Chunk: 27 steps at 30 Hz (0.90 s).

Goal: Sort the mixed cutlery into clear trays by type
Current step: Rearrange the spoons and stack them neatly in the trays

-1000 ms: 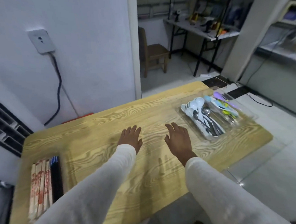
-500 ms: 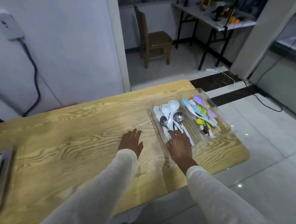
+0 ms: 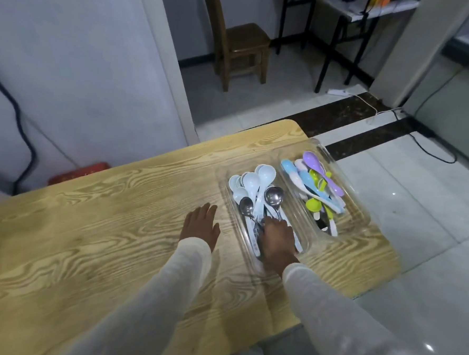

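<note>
Two clear trays stand side by side at the right end of the wooden table (image 3: 101, 224). The left tray (image 3: 223, 176) holds several white plastic spoons (image 3: 255, 181) and two metal spoons (image 3: 274, 195). The right tray (image 3: 360, 209) holds several coloured plastic spoons (image 3: 315, 182) in blue, purple, green and white. My right hand (image 3: 277, 240) is inside the left tray, its fingers bent down over the spoon handles; whether it grips one is hidden. My left hand (image 3: 200, 224) lies flat on the table just left of that tray, holding nothing.
The table's right edge runs just past the right tray, with tiled floor beyond. A wall stands behind the table, with a black cable (image 3: 24, 142) and a red object (image 3: 80, 172) low against it. A wooden chair (image 3: 241, 46) and a folding table (image 3: 361, 15) stand farther back.
My view has swung right and closer to the trays. My right hand has gone from the bare table into the left tray, onto the spoon handles. My left hand followed to the tray's side.
</note>
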Each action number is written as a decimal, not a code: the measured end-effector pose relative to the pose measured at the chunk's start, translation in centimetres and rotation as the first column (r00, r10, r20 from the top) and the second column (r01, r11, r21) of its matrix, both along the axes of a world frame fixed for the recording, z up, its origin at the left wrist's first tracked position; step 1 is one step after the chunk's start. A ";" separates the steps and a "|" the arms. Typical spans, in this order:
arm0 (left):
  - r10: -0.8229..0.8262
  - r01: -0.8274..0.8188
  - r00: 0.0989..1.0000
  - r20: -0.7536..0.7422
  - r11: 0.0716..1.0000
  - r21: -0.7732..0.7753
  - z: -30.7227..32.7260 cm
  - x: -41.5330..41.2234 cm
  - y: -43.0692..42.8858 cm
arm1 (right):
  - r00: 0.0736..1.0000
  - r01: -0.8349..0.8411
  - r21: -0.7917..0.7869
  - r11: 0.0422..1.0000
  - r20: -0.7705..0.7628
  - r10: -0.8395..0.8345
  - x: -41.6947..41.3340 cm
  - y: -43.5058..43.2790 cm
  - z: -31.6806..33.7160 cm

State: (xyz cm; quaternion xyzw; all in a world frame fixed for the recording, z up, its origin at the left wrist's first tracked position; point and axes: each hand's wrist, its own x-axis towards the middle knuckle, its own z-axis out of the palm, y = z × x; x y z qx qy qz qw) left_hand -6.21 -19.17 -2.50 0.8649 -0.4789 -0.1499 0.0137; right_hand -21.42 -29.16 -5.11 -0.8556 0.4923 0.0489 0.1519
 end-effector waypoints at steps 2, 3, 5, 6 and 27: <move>0.021 -0.021 1.000 -0.004 1.000 0.006 -0.1 0.5 -0.4 | 1.000 -0.005 -0.015 1.000 -0.016 0.005 0.7 -0.2 -0.4; 0.037 -0.037 0.999 -0.008 0.999 0.007 -0.2 0.6 -0.7 | 1.000 -0.001 -0.015 1.000 -0.020 0.001 0.9 -0.4 -0.6; 0.058 -0.058 0.998 -0.014 0.998 0.014 -0.2 0.4 -1.2 | 1.000 0.007 0.028 1.000 0.013 -0.007 0.8 -0.9 -0.7; 0.061 -0.061 0.998 -0.006 0.998 0.017 -0.1 0.2 -1.4 | 0.999 0.017 0.055 0.998 0.047 -0.020 0.6 -1.1 -0.7; 0.298 -0.326 0.944 0.142 0.910 0.258 -1.4 -8.8 -11.8 | 0.876 -0.117 0.208 0.971 0.482 0.002 -0.1 -10.5 1.1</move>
